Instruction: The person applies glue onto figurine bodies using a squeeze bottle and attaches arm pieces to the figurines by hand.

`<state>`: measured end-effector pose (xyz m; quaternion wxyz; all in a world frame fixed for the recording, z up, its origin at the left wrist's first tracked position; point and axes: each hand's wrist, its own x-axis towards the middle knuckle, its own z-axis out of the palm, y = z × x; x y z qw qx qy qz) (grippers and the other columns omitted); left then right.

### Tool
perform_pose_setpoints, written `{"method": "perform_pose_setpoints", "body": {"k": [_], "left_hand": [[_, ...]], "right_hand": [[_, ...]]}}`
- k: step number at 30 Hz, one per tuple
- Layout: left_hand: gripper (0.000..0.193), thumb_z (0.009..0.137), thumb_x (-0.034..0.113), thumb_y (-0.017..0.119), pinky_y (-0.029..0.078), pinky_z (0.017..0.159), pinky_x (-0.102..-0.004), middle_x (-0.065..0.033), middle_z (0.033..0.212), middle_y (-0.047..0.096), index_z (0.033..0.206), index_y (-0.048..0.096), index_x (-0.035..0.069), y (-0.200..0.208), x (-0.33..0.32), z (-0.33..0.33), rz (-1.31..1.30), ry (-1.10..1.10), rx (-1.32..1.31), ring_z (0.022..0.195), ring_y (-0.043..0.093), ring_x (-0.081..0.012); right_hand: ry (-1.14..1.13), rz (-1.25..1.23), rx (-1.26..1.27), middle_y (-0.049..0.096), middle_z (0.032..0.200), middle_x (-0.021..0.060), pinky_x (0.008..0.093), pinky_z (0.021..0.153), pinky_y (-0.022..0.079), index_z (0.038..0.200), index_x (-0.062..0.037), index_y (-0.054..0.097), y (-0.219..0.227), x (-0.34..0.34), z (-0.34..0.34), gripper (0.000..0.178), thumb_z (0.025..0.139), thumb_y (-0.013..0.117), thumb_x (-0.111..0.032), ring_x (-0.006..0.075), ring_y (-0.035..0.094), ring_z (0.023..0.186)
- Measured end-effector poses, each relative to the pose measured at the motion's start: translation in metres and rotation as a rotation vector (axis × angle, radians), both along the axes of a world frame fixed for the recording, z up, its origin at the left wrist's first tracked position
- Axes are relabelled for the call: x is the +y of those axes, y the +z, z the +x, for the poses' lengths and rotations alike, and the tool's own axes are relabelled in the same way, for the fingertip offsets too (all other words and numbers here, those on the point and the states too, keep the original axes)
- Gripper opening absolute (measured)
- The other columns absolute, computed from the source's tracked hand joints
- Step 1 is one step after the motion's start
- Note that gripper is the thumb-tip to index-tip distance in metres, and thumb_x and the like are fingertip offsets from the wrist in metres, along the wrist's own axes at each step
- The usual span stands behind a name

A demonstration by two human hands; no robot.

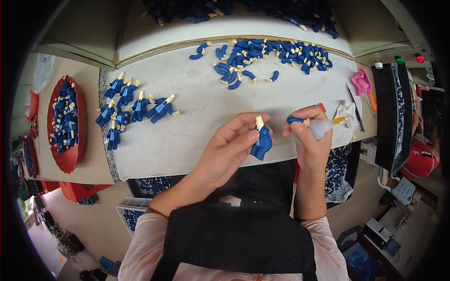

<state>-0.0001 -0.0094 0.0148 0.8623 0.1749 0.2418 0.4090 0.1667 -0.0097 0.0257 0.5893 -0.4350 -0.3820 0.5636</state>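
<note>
Between the thumb and fingers of my left hand (pixel 225 145) is a small figurine body (pixel 263 141) in a blue suit, with a cream neck peg on top. My right hand (pixel 315 147) pinches a curved blue figurine arm (pixel 295 120) with a cream hand at its end. A whitish squeeze bottle (pixel 320 129) with a yellow tip is also tucked in that hand, its tip pointing right. A small gap separates the arm from the body. Toward the left of the white work surface (pixel 197 112) lie several figurines (pixel 139 107), some with arms attached.
Loose blue arms (pixel 253 51) are heaped at the far side, beneath a shelf (pixel 234 25) holding more blue parts. A red oval tray (pixel 70 159) of figurines stands left. Pink cloth (pixel 361 82), crumpled white tissue (pixel 345 112) and a thin dark tool (pixel 355 107) lie right.
</note>
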Motion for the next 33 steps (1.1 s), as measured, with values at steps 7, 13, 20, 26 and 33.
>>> {"method": "perform_pose_setpoints", "body": {"k": [7, 13, 20, 26, 33], "left_hand": [[0.028, 0.084, 0.009, 0.049, 0.039, 0.081, -0.0237, -0.0046, 0.098, 0.053, 0.111, 0.046, 0.002, 0.000, -0.003, 0.002, 0.063, 0.012, 0.060, 0.091, 0.050, -0.0100], [0.027, 0.083, 0.005, 0.052, 0.040, 0.081, -0.0240, -0.0053, 0.100, 0.053, 0.109, 0.047, 0.001, -0.004, -0.007, 0.003, 0.194, 0.105, 0.177, 0.093, 0.050, -0.0105], [0.026, 0.083, 0.004, 0.051, 0.041, 0.078, -0.0234, -0.0061, 0.099, 0.053, 0.108, 0.047, 0.000, -0.004, -0.008, 0.001, 0.324, 0.116, 0.206, 0.092, 0.051, -0.0104], [0.025, 0.083, 0.002, 0.051, 0.042, 0.075, -0.0219, -0.0060, 0.097, 0.053, 0.107, 0.049, -0.001, -0.002, -0.008, 0.000, 0.374, 0.118, 0.241, 0.090, 0.051, -0.0093], [0.024, 0.081, 0.000, 0.052, 0.043, 0.074, -0.0219, -0.0073, 0.099, 0.052, 0.105, 0.051, -0.002, -0.001, -0.009, -0.001, 0.390, 0.129, 0.310, 0.089, 0.051, -0.0101]], "right_hand": [[-0.103, 0.068, -0.392, 0.060, 0.077, 0.0109, 0.0221, 0.061, 0.046, 0.086, 0.0038, 0.055, 0.008, -0.025, -0.008, 0.018, 0.069, 0.060, 0.006, 0.0126, 0.058, 0.068], [-0.100, 0.362, -0.821, 0.059, 0.070, 0.0102, 0.0217, 0.050, 0.044, 0.082, 0.0012, 0.058, 0.014, -0.025, -0.018, 0.024, 0.060, 0.068, 0.006, 0.0146, 0.057, 0.056], [-0.108, 0.410, -0.857, 0.058, 0.067, 0.0105, 0.0228, 0.049, 0.043, 0.081, 0.0004, 0.058, 0.013, -0.025, -0.022, 0.024, 0.060, 0.068, 0.005, 0.0165, 0.056, 0.054], [-0.103, 0.388, -0.875, 0.057, 0.065, 0.0106, 0.0235, 0.048, 0.043, 0.081, 0.0001, 0.057, 0.014, -0.026, -0.024, 0.025, 0.059, 0.067, 0.005, 0.0180, 0.056, 0.053], [-0.074, 0.347, -0.897, 0.058, 0.069, 0.0091, 0.0189, 0.053, 0.040, 0.082, 0.0024, 0.057, 0.020, -0.029, -0.026, 0.022, 0.063, 0.064, 0.010, 0.0105, 0.052, 0.058]]}}
